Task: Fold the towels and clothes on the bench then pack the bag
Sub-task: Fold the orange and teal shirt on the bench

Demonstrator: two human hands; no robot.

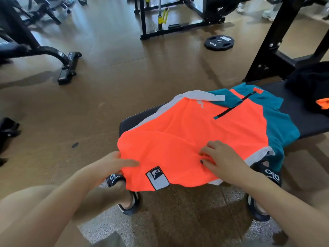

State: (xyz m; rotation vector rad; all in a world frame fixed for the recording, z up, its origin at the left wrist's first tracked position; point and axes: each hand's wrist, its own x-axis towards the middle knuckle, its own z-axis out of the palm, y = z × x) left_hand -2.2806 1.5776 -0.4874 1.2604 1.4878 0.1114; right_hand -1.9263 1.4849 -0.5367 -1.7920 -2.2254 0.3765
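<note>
An orange, teal and white sports shirt (187,132) lies spread over the near end of a black gym bench (302,120), its hem hanging past the bench end. My left hand (114,166) pinches the shirt's lower left corner, thumb on top. My right hand (220,157) grips the hem on the right, fingers curled into the bunched orange fabric. A dark garment or bag (309,84) with an orange patch sits farther back on the bench at the right.
My feet in black sandals (130,202) stand under the shirt's hem. A black weight plate (219,42) lies on the brown floor beyond. A black rack frame (277,43) rises behind the bench; other gym machines (35,41) stand at the left and back.
</note>
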